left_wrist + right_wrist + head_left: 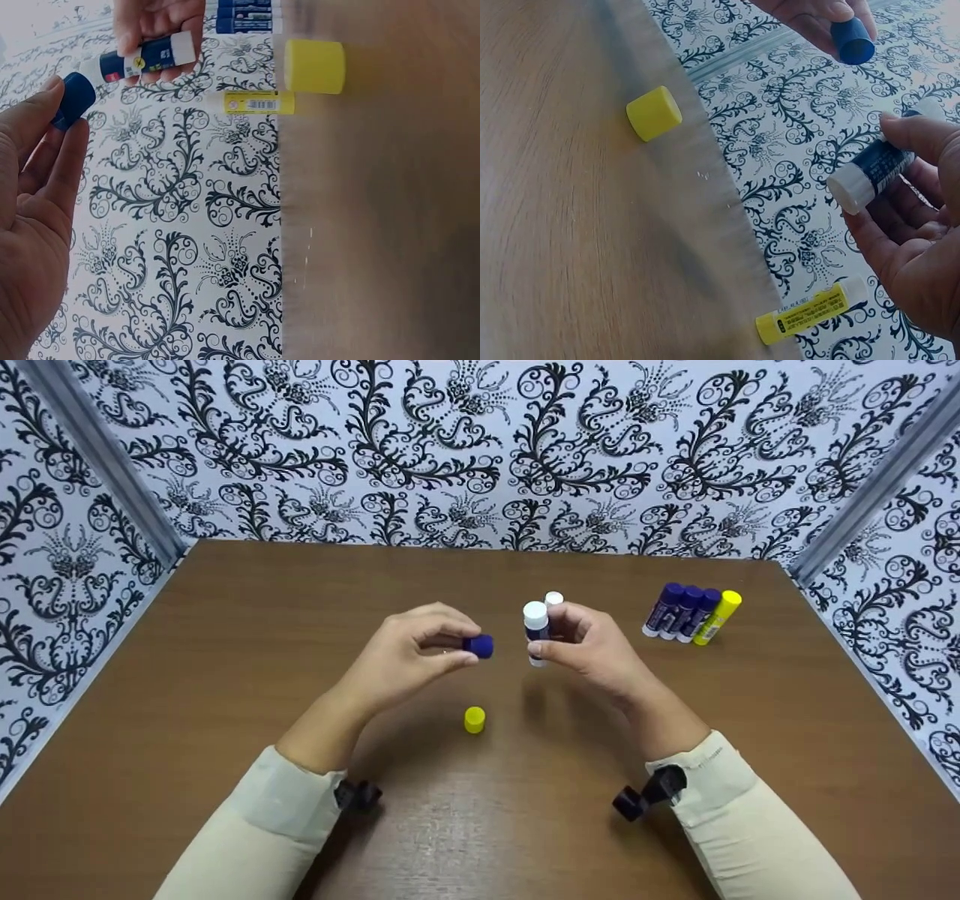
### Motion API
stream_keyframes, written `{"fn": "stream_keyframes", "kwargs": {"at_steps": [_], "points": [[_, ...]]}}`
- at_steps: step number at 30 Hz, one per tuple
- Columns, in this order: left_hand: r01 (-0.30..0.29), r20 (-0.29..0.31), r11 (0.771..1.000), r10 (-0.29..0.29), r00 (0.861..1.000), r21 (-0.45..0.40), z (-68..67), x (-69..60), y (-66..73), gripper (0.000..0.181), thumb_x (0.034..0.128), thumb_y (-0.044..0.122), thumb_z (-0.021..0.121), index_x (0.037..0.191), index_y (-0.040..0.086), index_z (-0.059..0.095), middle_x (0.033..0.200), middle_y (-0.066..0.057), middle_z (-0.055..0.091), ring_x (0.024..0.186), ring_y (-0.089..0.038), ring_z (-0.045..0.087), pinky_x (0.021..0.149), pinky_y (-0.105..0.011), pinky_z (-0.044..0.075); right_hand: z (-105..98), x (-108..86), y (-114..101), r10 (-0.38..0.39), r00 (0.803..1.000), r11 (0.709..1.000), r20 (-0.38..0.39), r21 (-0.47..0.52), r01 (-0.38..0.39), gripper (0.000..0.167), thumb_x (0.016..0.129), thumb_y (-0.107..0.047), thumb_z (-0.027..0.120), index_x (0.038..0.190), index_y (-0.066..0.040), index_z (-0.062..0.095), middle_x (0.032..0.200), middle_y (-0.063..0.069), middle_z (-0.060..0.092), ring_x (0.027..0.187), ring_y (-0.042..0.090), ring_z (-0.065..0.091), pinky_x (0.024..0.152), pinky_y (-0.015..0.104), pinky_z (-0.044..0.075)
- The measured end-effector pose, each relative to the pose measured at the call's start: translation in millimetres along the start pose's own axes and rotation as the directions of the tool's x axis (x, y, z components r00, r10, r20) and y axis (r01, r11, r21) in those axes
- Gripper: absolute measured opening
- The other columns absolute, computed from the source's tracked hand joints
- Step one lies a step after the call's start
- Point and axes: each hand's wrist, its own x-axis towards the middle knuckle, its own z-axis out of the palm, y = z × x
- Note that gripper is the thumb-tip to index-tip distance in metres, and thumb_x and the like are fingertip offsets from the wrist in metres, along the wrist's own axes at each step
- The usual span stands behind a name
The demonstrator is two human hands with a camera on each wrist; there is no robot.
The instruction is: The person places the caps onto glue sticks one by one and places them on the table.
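Between thumb and fingertips, my left hand (409, 652) pinches a blue cap (480, 646), held above the table. My right hand (592, 649) grips an uncapped blue glue stick (537, 634), roughly upright, its white top showing. A gap separates the cap from the stick, as the left wrist view also shows. Behind the right hand stands an uncapped yellow glue stick (810, 313); in the head view only its white top (553, 598) shows past the fingers. A yellow cap (474, 720) sits on the table nearer me, between the two forearms, touched by neither hand.
At the back right of the brown table (247, 607), several capped glue sticks stand in a row: blue ones (686, 613) and a yellow one (718, 617) at the right end. Patterned panels (465, 450) enclose the table's back and sides.
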Motion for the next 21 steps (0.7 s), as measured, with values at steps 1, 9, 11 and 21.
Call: {"fn": "stream_keyframes", "kwargs": {"at_steps": [1,9,11,21], "points": [[0.001,-0.007,1.0,-0.001,1.0,0.0,-0.9,0.5,0.3,0.027,0.0886,0.007,0.081,0.114,0.001,0.076,0.116,-0.012,0.071,0.103,-0.02,0.074,0.093,-0.029,0.062,0,-0.3,0,-0.005,1.0,1.0,0.003,-0.003,0.005,0.036,0.09,-0.004,0.079,0.123,0.002,0.066,0.108,0.009,0.073,0.097,0.018,0.07,0.088,0.027,0.062],[0.009,-0.057,0.999,-0.011,0.998,-0.032,-5.8,-5.7,-2.1,0.025,0.0883,0.002,0.081,0.113,-0.001,0.075,0.114,-0.013,0.07,0.104,-0.02,0.074,0.095,-0.029,0.062,7,-4.6,-1,-0.022,0.998,0.998,0.059,-0.062,0.025,0.035,0.089,-0.006,0.08,0.121,0.001,0.069,0.105,0.006,0.074,0.095,0.018,0.07,0.084,0.026,0.062],[0.013,-0.057,0.999,-0.015,0.998,-0.037,-5.2,-8.5,-3.8,0.025,0.0882,0.002,0.081,0.112,-0.001,0.075,0.114,-0.013,0.07,0.104,-0.02,0.074,0.095,-0.029,0.062,8,-6.1,0,-0.02,0.997,0.997,0.069,-0.076,0.025,0.035,0.089,-0.006,0.081,0.122,0.001,0.07,0.104,0.006,0.074,0.094,0.018,0.07,0.082,0.026,0.062],[0.0,-0.058,1.0,-0.001,0.998,-0.014,-3.8,-11.3,-5.2,0.027,0.0879,0.005,0.081,0.114,0.0,0.076,0.114,-0.012,0.072,0.104,-0.02,0.073,0.095,-0.029,0.062,11,-5.0,0,-0.068,0.988,0.991,0.139,-0.101,0.082,0.029,0.088,-0.007,0.082,0.116,-0.004,0.074,0.103,0.007,0.071,0.092,0.019,0.069,0.079,0.024,0.06]]}}
